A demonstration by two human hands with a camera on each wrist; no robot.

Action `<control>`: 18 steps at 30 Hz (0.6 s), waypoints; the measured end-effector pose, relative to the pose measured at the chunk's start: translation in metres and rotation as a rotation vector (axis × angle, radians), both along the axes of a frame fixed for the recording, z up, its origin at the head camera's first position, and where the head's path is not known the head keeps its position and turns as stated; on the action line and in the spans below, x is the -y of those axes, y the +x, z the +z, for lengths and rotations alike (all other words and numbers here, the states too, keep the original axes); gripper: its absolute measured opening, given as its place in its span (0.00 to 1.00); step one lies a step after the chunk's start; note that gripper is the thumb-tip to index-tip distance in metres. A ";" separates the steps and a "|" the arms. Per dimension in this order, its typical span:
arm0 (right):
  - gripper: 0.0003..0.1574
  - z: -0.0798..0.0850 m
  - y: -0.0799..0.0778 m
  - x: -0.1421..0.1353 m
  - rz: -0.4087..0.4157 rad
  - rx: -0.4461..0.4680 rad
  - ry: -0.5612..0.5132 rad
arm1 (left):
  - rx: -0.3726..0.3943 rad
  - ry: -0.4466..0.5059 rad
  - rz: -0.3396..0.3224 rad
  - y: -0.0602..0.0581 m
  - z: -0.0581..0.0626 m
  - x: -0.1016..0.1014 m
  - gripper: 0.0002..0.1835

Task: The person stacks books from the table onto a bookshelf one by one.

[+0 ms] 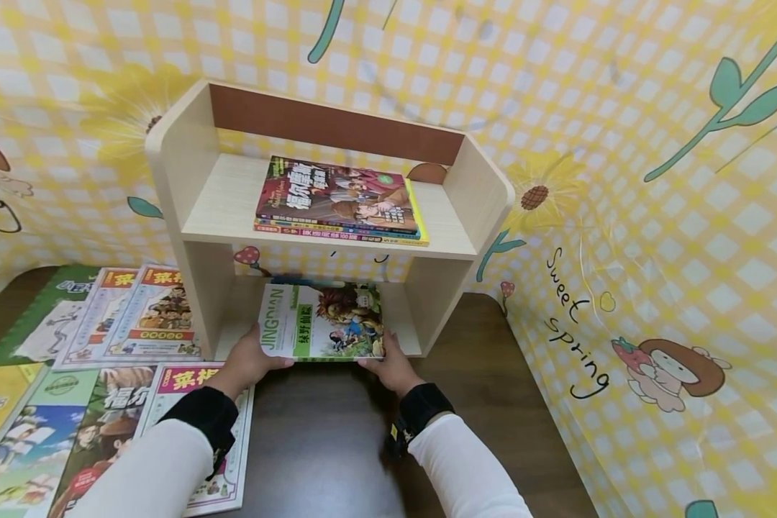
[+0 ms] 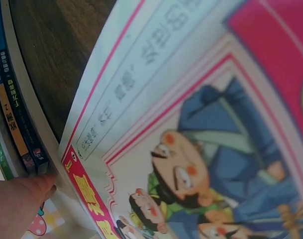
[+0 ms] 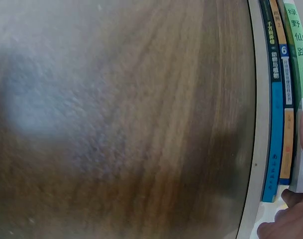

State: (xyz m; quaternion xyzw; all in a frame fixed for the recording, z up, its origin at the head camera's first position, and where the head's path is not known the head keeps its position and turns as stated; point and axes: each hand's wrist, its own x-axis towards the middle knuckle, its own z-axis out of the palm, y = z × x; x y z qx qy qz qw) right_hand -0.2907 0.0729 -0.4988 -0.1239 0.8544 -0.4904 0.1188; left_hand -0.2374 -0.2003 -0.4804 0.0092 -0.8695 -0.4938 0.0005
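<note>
Book (image 1: 324,322), long axis nine-to-three, is gripped by the left hand (image 1: 254,361) at eight o'clock and right hand (image 1: 393,365) at four, fingertips seemingly tucked beneath.

Cartoon-printed walls (image 1: 621,144), bookshelf (image 1: 184,165) and books (image 1: 343,198) suggest a child's study corner.

bookshelf (image 1: 223,198): 1 | wristbands (image 1: 422,409): 2 | lower-shelf books (image 1: 304,324): 3 | tabletop books (image 1: 149,313): 7 (upper stack (image 1: 339,194): count unclear)

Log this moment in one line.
left hand: holds JINGDIAN book, left side | right hand: holds its right side | position: above two books, lower shelf | upper shelf: flat book stack
</note>
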 end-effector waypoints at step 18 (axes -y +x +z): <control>0.52 0.004 -0.013 0.001 -0.016 -0.047 0.114 | -0.085 0.041 0.006 -0.018 -0.004 -0.009 0.47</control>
